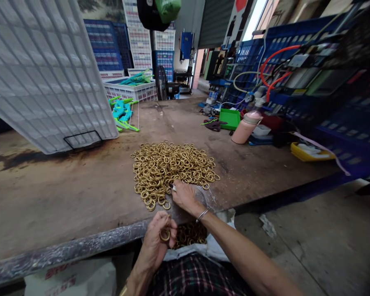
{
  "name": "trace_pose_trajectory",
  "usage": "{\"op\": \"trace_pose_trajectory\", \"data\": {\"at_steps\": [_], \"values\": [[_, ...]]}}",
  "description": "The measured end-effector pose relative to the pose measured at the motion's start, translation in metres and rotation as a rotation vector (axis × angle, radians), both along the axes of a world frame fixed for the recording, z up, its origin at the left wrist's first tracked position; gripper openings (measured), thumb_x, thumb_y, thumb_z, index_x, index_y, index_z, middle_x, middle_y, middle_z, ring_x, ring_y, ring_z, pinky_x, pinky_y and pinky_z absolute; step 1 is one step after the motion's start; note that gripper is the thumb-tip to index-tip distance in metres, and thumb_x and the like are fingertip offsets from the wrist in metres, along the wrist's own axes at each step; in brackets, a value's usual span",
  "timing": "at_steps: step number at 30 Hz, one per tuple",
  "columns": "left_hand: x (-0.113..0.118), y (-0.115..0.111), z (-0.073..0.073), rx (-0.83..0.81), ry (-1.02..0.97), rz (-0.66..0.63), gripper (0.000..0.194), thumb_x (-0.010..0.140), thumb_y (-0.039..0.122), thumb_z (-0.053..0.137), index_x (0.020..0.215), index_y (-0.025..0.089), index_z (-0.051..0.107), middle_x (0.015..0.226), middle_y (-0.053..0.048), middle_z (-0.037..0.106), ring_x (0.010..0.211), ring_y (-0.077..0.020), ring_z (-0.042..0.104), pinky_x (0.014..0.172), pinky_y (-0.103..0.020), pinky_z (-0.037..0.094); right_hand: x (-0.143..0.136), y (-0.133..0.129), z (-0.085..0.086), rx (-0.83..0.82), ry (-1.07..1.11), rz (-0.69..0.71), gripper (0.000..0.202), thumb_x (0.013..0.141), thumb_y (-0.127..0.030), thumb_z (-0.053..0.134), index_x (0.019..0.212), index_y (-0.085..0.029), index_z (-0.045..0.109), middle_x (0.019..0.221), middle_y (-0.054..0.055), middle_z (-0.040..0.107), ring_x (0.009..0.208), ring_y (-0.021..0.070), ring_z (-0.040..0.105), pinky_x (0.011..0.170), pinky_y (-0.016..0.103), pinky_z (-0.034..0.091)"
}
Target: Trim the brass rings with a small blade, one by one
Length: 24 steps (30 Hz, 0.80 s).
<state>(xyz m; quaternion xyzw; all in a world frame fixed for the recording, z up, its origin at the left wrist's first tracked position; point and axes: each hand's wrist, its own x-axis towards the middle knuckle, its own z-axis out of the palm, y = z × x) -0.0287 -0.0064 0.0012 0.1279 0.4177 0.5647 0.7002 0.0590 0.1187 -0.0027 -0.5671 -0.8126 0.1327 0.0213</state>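
Observation:
A broad heap of brass-coloured rings (pixel 172 162) lies on the brown worktable. My left hand (pixel 160 232) is just off the table's front edge, its fingers closed around at least one brass ring (pixel 165 235). At the near side of the heap, my right hand (pixel 185 196) reaches in with fingers bent together, touching the rings. A small pale and dark spot shows by its fingertips; what they pinch is hidden. Below the edge, on my lap, a whitish sack (pixel 217 240) sits open with more rings (pixel 189 235) inside.
A large white plastic crate (pixel 49 74) stands tilted on the left, beside blue and green plastic pieces (pixel 125 113). On the right are a pink bottle (pixel 246 127), a green tray (pixel 230 118), a yellow tray (pixel 311 153) and a machine with orange hoses. Stacked crates and a fan (pixel 162 82) stand behind.

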Motion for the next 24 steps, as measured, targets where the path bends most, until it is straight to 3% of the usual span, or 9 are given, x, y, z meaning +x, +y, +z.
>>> {"op": "trace_pose_trajectory", "data": {"at_steps": [3, 8, 13, 19, 24], "values": [[-0.002, 0.002, -0.001, -0.044, -0.083, 0.000, 0.029, 0.068, 0.029, 0.067, 0.091, 0.019, 0.053, 0.063, 0.002, 0.058, 0.047, -0.0074, 0.049, 0.038, -0.016, 0.031, 0.003, 0.001, -0.001, 0.009, -0.001, 0.018, 0.018, 0.083, -0.020, 0.041, 0.097, -0.017, 0.052, 0.087, 0.009, 0.066, 0.080, 0.0203, 0.063, 0.060, 0.025, 0.036], [-0.006, 0.005, -0.006, -0.083, -0.155, 0.051, 0.026, 0.062, 0.028, 0.073, 0.076, 0.014, 0.056, 0.071, -0.001, 0.061, 0.058, -0.0092, 0.056, 0.042, -0.016, 0.037, 0.010, -0.001, -0.003, 0.027, 0.001, 0.037, 0.018, 0.082, -0.019, 0.042, 0.097, -0.017, 0.051, 0.086, 0.008, 0.066, 0.078, 0.0180, 0.061, 0.060, 0.025, 0.034], [-0.006, 0.013, -0.007, -0.099, 0.014, 0.118, 0.034, 0.057, 0.035, 0.076, 0.075, 0.015, 0.055, 0.071, 0.000, 0.061, 0.059, -0.0104, 0.057, 0.039, -0.016, 0.037, 0.024, -0.009, -0.005, 0.050, 0.149, 0.074, 0.017, 0.081, -0.019, 0.045, 0.097, -0.019, 0.049, 0.084, 0.003, 0.064, 0.073, 0.0138, 0.059, 0.060, 0.022, 0.031], [0.002, 0.026, -0.002, 0.017, 0.273, 0.076, 0.043, 0.061, 0.046, 0.070, 0.089, 0.018, 0.055, 0.057, 0.006, 0.052, 0.043, -0.0053, 0.044, 0.033, -0.013, 0.028, 0.036, -0.026, -0.002, 0.105, 0.430, 0.190, 0.015, 0.078, -0.015, 0.048, 0.092, -0.019, 0.050, 0.077, 0.001, 0.061, 0.070, 0.0126, 0.055, 0.062, 0.021, 0.032], [0.005, 0.033, -0.008, 0.050, 0.410, 0.053, 0.035, 0.067, 0.049, 0.064, 0.079, 0.017, 0.055, 0.051, 0.008, 0.045, 0.036, -0.0022, 0.033, 0.034, -0.013, 0.022, 0.035, -0.032, 0.007, 0.009, 0.621, 0.159, 0.008, 0.081, -0.019, 0.044, 0.085, -0.019, 0.052, 0.070, -0.001, 0.056, 0.064, 0.0112, 0.050, 0.060, 0.020, 0.034]]}}
